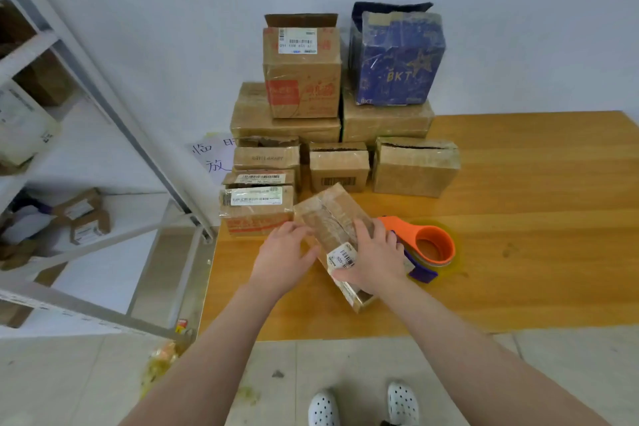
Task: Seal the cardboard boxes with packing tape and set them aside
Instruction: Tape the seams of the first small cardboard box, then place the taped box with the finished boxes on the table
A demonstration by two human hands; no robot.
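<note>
A long, narrow cardboard box (332, 218) with glossy tape over its top and a white barcode label lies at an angle on the wooden table (518, 252). My left hand (287, 252) holds its left side, fingers curled against the edge. My right hand (373, 256) lies over its near right part, fingers wrapped across the top and thumb on the label end. An orange tape dispenser (428, 242) with a roll of clear tape and a purple blade guard lies on the table just right of my right hand, untouched.
Several cardboard boxes (301, 79) are stacked at the table's back left against the wall, with a blue BKT box (397, 59) on top. Small boxes (257, 207) sit right behind my left hand. A metal shelf rack (103, 107) stands left of the table.
</note>
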